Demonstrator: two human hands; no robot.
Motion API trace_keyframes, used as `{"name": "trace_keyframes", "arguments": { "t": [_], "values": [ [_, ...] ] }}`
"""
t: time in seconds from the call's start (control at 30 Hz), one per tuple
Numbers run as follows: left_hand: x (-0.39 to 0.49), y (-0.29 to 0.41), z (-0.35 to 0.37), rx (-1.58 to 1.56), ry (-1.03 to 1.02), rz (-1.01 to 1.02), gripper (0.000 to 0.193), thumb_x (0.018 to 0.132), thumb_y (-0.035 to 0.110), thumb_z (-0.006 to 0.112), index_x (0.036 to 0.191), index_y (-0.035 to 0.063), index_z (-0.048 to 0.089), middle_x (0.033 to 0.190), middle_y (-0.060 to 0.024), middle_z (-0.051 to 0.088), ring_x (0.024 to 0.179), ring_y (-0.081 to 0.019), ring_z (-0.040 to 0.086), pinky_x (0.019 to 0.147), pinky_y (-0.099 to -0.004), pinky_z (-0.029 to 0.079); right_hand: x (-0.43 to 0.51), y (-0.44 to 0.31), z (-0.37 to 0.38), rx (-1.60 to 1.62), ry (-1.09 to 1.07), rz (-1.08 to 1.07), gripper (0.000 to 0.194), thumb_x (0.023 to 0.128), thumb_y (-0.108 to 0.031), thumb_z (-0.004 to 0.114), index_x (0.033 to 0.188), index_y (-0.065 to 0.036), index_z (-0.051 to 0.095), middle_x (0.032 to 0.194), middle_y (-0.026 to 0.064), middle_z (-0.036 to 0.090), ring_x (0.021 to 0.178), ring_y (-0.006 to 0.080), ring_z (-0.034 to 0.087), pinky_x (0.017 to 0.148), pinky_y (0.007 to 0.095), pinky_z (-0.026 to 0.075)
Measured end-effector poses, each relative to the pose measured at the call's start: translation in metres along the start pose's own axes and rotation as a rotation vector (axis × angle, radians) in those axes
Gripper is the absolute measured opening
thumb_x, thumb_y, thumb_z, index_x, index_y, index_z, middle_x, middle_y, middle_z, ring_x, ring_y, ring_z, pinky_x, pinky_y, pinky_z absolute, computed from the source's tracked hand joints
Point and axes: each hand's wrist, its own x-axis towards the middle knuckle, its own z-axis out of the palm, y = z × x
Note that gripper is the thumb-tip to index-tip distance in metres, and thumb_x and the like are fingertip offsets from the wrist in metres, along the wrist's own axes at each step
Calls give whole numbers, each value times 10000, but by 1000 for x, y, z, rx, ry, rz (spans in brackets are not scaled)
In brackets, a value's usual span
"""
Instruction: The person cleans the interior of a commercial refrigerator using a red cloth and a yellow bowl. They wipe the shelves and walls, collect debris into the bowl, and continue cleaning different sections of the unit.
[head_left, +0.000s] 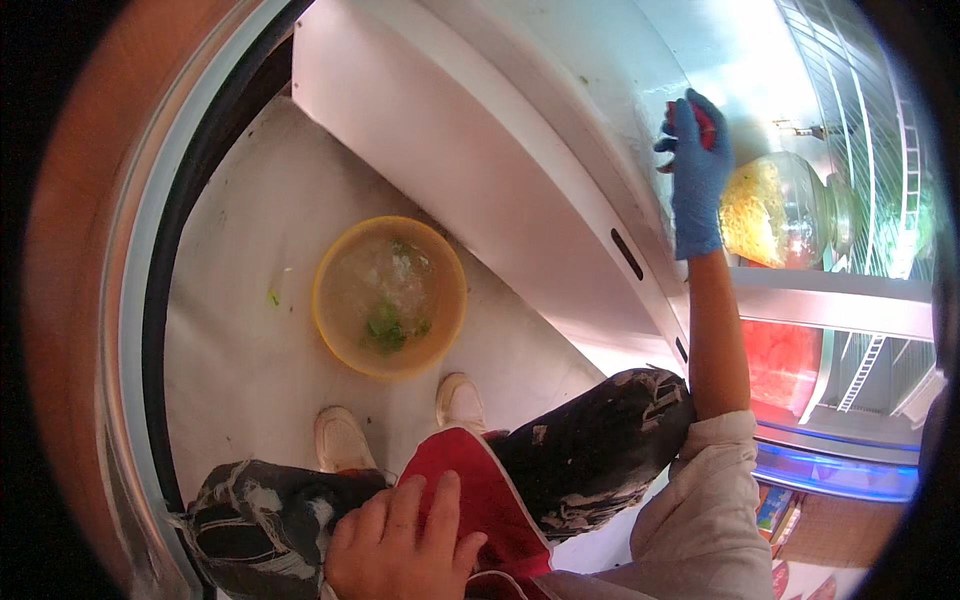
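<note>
My right hand, in a blue disposable glove, reaches into a lit refrigerated cabinet, its fingers closed around a red cloth against the wet cabinet floor. Just right of it lies a glass jar beside yellow shredded food. My left hand is bare and rests with spread fingers on the red apron over my lap, holding nothing visible. On the floor before me stands a round yellow-rimmed basin of cloudy water with green leaves in it.
An open door with a black seal curves along the left. The cabinet's pale lower panel runs diagonally beyond the basin. White wire racks and a red container are at the right. A green scrap lies left of the basin.
</note>
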Motion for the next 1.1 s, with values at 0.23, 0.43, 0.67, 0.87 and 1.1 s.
{"name": "trace_keyframes", "arguments": {
  "t": [0.23,0.43,0.67,0.87,1.1],
  "values": [
    [-10,7,4,0,-5,1,590,838,311,783,1378,132,625,1279,-109,666,1099,-301,638,932,-443,511,-73,-92,54,421,-525,202,328,951,-146,736,1231,6,662,1080,117,732,911,208,731,708,341,643],
    [-13,16,7,10,17,-35,585,838,319,779,1370,130,628,1275,-119,665,1107,-301,641,931,-435,513,-141,-57,122,238,-1072,491,219,931,-191,754,986,15,705,906,91,718,730,159,689,644,310,604],
    [-11,20,13,25,38,-57,605,819,333,785,1364,121,629,1270,-118,661,1110,-297,642,929,-421,516,-194,1,156,73,-965,674,537,973,-487,692,674,-46,624,624,53,587,530,133,562,506,292,473],
    [-8,23,12,35,-5,-74,624,812,343,784,1375,126,627,1273,-110,655,1112,-293,639,933,-422,517,-201,-3,155,240,-937,672,611,996,-511,631,592,-61,541,569,35,527,482,126,485,479,335,403],
    [-7,25,13,43,0,-92,629,804,338,793,1375,131,630,1276,-110,656,1111,-295,639,942,-424,517,-198,-8,156,226,-989,593,617,987,-539,630,614,-52,567,575,45,549,494,139,506,492,338,415]
  ]
}}
